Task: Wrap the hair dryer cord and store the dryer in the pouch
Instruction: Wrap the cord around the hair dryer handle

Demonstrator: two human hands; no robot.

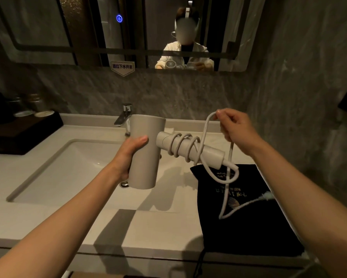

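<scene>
My left hand grips the barrel of a beige hair dryer, held above the sink with its handle pointing right. The pale cord is coiled several turns around the handle. My right hand pinches a raised loop of the cord above the handle's end. The loose rest of the cord hangs down and trails across a black drawstring pouch, which lies flat on the counter at the right, under my right forearm. The cord's plug end shows beside that forearm.
A white sink basin with a chrome faucet sits left of centre. A dark tray with jars and cups stands at the back left. A mirror hangs above, and a grey stone wall closes the right side.
</scene>
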